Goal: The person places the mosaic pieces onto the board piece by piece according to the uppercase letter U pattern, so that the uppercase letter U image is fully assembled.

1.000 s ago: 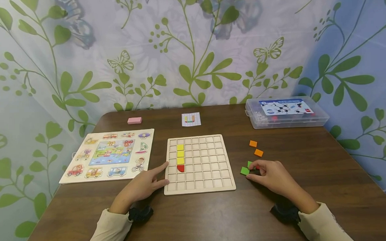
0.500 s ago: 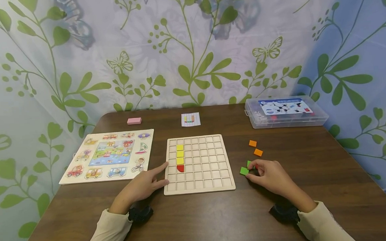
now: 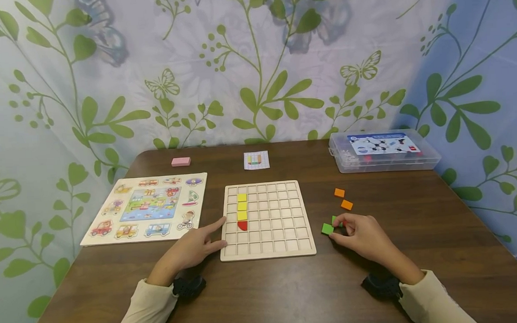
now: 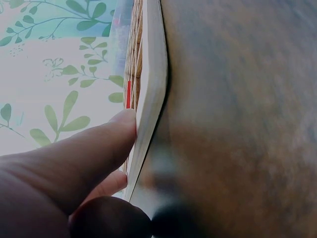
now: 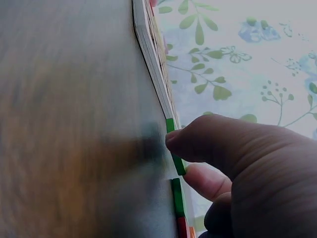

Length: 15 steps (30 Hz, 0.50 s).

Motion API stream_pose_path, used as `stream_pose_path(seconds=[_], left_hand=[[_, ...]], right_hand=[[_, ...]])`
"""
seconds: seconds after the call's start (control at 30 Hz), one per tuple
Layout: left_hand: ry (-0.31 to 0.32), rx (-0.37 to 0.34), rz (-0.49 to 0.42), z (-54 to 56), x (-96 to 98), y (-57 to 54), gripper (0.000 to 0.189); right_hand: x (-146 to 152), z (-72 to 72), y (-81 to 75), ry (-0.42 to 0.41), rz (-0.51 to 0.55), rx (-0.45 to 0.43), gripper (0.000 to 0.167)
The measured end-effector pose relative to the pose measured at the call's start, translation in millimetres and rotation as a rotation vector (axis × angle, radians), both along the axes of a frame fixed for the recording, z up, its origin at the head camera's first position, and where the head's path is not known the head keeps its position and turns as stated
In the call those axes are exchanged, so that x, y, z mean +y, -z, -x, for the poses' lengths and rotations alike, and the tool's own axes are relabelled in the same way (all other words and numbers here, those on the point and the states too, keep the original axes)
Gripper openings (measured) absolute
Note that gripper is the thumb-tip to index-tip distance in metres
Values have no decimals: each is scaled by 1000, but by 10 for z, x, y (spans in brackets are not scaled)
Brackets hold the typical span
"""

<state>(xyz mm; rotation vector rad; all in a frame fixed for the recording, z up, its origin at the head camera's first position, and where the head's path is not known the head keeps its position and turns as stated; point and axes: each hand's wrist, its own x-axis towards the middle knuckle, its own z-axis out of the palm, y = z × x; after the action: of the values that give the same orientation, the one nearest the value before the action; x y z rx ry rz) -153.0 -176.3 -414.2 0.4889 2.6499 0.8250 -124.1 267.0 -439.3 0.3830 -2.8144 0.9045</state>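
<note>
A wooden grid board (image 3: 282,227) lies mid-table, with a column of yellow tiles (image 3: 241,206) and a red rounded piece (image 3: 242,225) just below them. My left hand (image 3: 195,247) touches the board's left edge with extended index finger and thumb; its thumb also shows against the rim in the left wrist view. Right of the board, my right hand (image 3: 363,236) pinches a green square tile (image 3: 327,229) between thumb and index finger, low at the tabletop. Behind it lie a second green tile (image 5: 177,196) and a red piece (image 5: 182,227), partly hidden by the hand in the head view.
Orange tiles (image 3: 343,198) lie beyond my right hand. A small pattern card (image 3: 256,160) and a pink block (image 3: 180,162) are at the back. A picture puzzle board (image 3: 111,219) lies left; a clear plastic case (image 3: 387,164) stands back right.
</note>
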Motion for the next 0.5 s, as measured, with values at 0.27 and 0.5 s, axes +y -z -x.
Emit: stream_pose_path(seconds=[0.27,0.5], left_hand=[[8,-1,-11,-4,3,15,69],[-5,-3,-10,-12,-2,6,69]], right_hand=[[2,-3,-17,-32,61,-45,22],[-6,6,-46,-93,78,-87,23]])
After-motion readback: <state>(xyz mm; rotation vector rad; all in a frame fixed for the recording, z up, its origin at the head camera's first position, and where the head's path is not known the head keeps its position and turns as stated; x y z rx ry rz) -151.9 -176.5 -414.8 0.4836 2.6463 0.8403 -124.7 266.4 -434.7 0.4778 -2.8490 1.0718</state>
